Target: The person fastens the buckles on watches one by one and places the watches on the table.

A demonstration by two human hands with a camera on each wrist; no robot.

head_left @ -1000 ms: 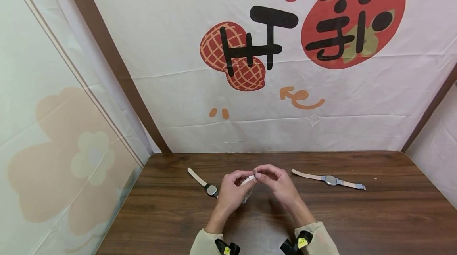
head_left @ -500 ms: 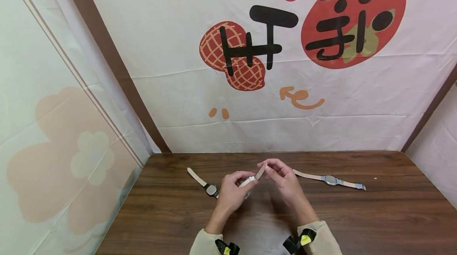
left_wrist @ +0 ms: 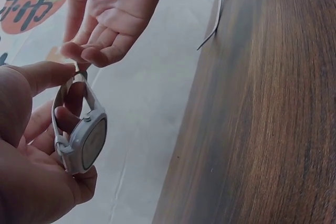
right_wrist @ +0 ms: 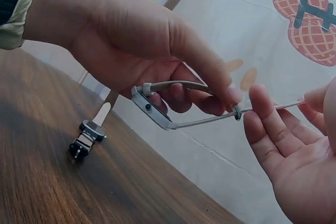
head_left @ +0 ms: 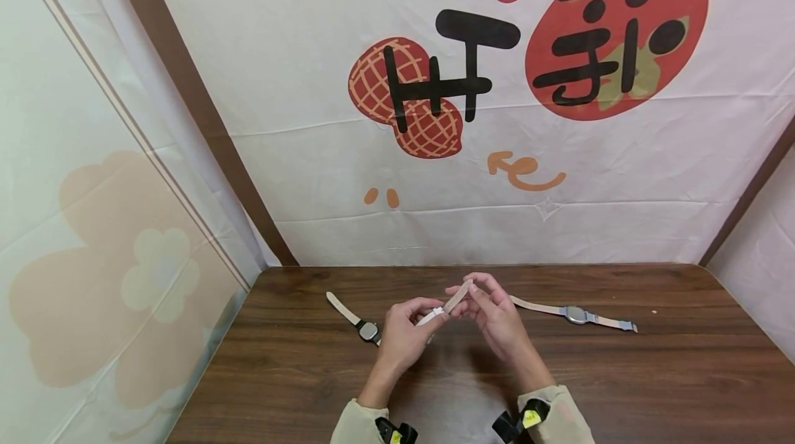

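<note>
A white-strapped wristwatch (right_wrist: 151,107) is held off the table, its strap closed into a loop through the buckle (right_wrist: 237,113). My left hand (head_left: 404,342) grips it, thumb and fingers pinching the strap by the buckle; the case (left_wrist: 89,142) hangs below these fingers in the left wrist view. My right hand (head_left: 502,325) pinches the strap's pale free end (head_left: 458,297) between thumb and finger, the end sticking out past the buckle. In the right wrist view other right fingers lie right beside the buckle. Much of the watch is hidden behind my left hand in the head view.
A black-cased watch (head_left: 368,331) with a pale strap lies on the brown wooden table (head_left: 273,375), left of my left hand. A blue-and-pink strapped watch (head_left: 575,314) lies stretched out at right. A printed white curtain (head_left: 310,175) hangs behind the table's back edge.
My right hand has moved up and right, drawing the strap's free end out past the buckle so more of it shows. My left hand has stayed in place.
</note>
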